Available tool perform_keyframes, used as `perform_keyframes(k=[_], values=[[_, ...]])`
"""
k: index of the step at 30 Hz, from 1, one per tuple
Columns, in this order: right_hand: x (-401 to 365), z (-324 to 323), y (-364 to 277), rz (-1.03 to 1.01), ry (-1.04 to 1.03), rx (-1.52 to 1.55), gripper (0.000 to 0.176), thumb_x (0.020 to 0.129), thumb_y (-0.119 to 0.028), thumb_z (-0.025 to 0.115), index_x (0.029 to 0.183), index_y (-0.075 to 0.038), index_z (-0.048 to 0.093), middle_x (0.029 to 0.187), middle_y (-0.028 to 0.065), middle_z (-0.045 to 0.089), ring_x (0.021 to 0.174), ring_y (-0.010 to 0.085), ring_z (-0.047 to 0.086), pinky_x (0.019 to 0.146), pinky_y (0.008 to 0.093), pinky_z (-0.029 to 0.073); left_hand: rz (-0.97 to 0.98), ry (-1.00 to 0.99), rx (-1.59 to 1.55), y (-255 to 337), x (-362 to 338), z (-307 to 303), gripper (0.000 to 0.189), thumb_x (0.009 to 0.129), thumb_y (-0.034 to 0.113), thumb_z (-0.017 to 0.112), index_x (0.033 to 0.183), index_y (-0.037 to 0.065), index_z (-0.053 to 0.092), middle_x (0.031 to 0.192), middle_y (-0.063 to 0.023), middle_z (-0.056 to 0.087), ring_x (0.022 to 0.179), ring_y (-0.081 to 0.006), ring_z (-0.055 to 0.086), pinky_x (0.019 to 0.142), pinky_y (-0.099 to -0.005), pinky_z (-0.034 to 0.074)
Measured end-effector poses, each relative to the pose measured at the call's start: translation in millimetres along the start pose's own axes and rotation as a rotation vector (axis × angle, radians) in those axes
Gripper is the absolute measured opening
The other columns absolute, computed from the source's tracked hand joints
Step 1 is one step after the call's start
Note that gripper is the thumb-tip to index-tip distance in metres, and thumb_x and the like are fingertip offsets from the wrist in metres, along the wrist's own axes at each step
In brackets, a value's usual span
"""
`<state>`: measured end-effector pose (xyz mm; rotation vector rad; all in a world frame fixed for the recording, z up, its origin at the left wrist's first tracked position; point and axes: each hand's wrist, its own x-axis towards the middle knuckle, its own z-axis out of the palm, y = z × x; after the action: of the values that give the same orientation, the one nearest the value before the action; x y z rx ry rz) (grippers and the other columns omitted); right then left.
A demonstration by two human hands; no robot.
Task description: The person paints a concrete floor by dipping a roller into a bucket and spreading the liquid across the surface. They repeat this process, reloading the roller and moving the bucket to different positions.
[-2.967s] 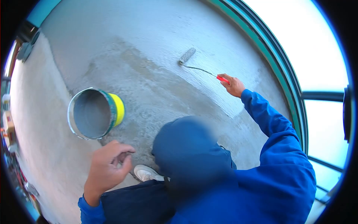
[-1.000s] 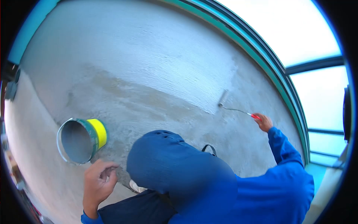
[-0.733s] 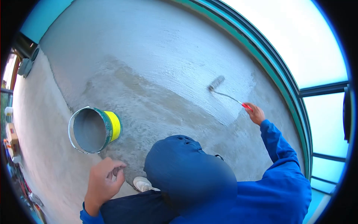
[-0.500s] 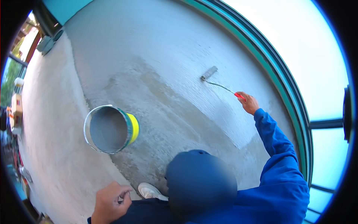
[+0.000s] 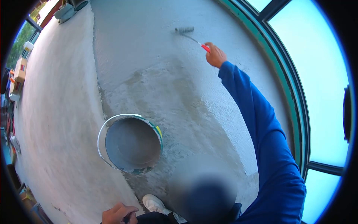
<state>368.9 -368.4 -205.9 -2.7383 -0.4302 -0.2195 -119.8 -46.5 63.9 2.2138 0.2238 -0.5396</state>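
My right hand (image 5: 216,55) grips the red handle (image 5: 205,48) of a paint roller (image 5: 185,29) at arm's length. The grey-coated roller lies against the wet grey surface of the floor (image 5: 130,37). Low in the view my left hand (image 5: 118,214) is closed near my body, its fingers curled; what they hold, if anything, I cannot make out. A bucket (image 5: 161,140) of grey coating (image 5: 132,143) stands between the hands, nearer the left one, its wire handle (image 5: 99,143) tipped to the left side.
A green-edged window frame (image 5: 276,63) curves along the right. Boxes (image 5: 18,72) and other goods line the far left, with a grey container (image 5: 65,13) at the top left. A white shoe (image 5: 153,204) shows at the bottom.
My right hand has carried the roller up and to the left, its arm stretched further. The bucket appears lower and further right as the view shifts. My left hand sits lower in view.
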Motion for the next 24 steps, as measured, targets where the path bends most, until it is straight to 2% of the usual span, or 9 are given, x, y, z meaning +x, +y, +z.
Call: perform_keyframes(k=[6,12,19,23,24], values=[[92,33,-77,0.003,0.054,-0.067,0.03,0.081,-0.01,0.052,0.111,-0.012,0.056,0.104,0.0196,0.063,0.095,0.0401,0.061,0.08,0.0502,0.049,-0.109,-0.024,0.007,-16,-1,-7,0.019,0.075,-0.005,0.061,0.091,0.005,0.063,0.073,-0.0118,0.057,0.058,-0.0229,0.058,0.05,-0.0317,0.045],[104,52,-92,0.064,-0.017,-0.004,0.026,0.081,-0.01,0.054,0.106,-0.011,0.06,0.102,0.0198,0.065,0.095,0.0398,0.062,0.081,0.0492,0.049,-0.137,-0.038,-0.006,-17,-4,-11,0.02,0.075,-0.005,0.061,0.093,0.005,0.063,0.073,-0.0122,0.057,0.058,-0.0249,0.058,0.051,-0.0329,0.045],[14,29,-45,-0.02,-0.073,0.075,0.035,0.081,-0.013,0.056,0.116,-0.013,0.058,0.099,0.0206,0.065,0.093,0.0407,0.061,0.081,0.0499,0.048,-0.017,-0.015,0.028,-8,0,-9,0.019,0.075,-0.003,0.061,0.092,0.006,0.063,0.072,-0.0132,0.055,0.06,-0.0283,0.058,0.052,-0.0354,0.045],[-74,-17,-39,0.112,-0.194,0.103,0.037,0.083,-0.014,0.058,0.119,-0.012,0.056,0.103,0.0204,0.064,0.096,0.0398,0.06,0.082,0.0486,0.048,0.059,-0.018,0.081,-1,-7,2,0.02,0.076,-0.002,0.061,0.094,0.006,0.062,0.073,-0.0131,0.055,0.061,-0.0287,0.058,0.053,-0.0378,0.047],[-99,-27,-37,0.105,-0.197,0.12,0.037,0.083,-0.013,0.058,0.12,-0.012,0.055,0.103,0.0205,0.064,0.096,0.0399,0.06,0.081,0.0486,0.048,0.106,0.038,0.111,-4,-10,10,0.018,0.073,-0.003,0.062,0.089,0.006,0.063,0.069,-0.0106,0.053,0.055,-0.0238,0.053,0.05,-0.034,0.042]])
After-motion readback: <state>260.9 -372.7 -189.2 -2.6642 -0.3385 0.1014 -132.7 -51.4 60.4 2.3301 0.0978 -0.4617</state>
